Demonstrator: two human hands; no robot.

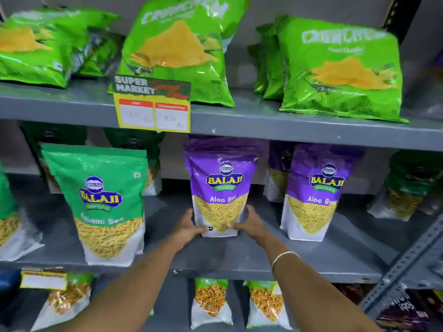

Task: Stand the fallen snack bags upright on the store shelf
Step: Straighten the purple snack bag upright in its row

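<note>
On the grey middle shelf [239, 255], a purple Aloo Sev bag [219, 185] stands upright, its long axis vertical, sealed top up and printed face outward, as a person steadies it with both hands. Left of that bag stands one green Balaji bag [103, 202], also upright, with the edge of another green pouch at the frame's far left. The left hand [189, 226] grips the purple bag's lower left corner, thumb across the white base; the right hand [249, 224] clasps the lower right corner (a thin bangle [282, 256] circles that wrist). Right of the held bag stands a second purple Aloo Sev bag [316, 190], upright and apart from it, with further pouches behind, too shadowed to count. Above the held bag, a yellow price tag [153, 109] hangs from the upper shelf, where lime-green chip bags [182, 46] sit in three groups. Below the held bag, two small pouches [211, 303] stand side by side.
</note>
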